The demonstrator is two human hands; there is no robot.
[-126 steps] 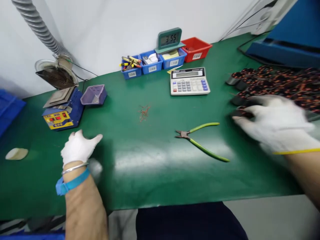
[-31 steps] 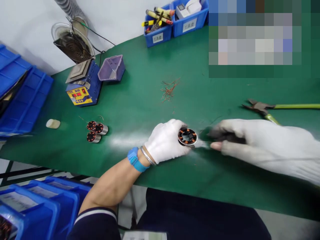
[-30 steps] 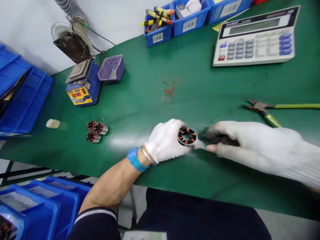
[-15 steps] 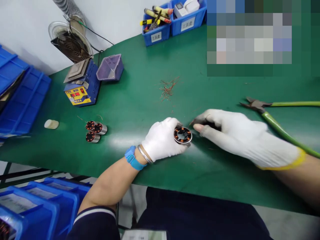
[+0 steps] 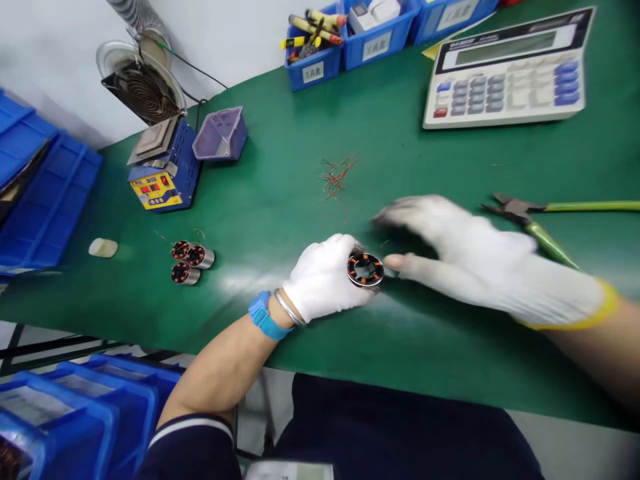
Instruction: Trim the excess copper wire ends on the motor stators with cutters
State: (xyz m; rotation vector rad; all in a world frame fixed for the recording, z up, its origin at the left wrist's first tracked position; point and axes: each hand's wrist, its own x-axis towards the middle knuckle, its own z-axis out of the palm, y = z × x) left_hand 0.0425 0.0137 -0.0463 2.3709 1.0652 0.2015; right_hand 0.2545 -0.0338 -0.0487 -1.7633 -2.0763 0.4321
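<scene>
My left hand point(image 5: 325, 277), in a white glove with bare dark-stained fingertips partly hidden, is closed around a motor stator point(image 5: 366, 270). The stator is a silver ring with black and copper windings, its open end facing up toward me. Just right of it, my gloved right hand point(image 5: 450, 250) is spread, thumb and fingers wide apart, slightly blurred, with nothing seen between them. Its thumb tip is close to the stator's rim. Three more stators point(image 5: 193, 262) stand together on the table at the left. Cut copper wire bits point(image 5: 337, 177) lie in a small heap beyond my hands.
Green-handled cutting pliers point(image 5: 520, 210) lie at the right, below a large calculator point(image 5: 505, 80). Blue boxes point(image 5: 313, 73) stand along the back. A blue soldering pot point(image 5: 163, 173), a purple tray point(image 5: 220, 137) and a white cylindrical piece point(image 5: 103, 248) are at the left.
My right hand has opened, its fingers lifting away from the thumb. My left hand and the stator have stayed in place. The calculator shows now where a pixelated patch was.
</scene>
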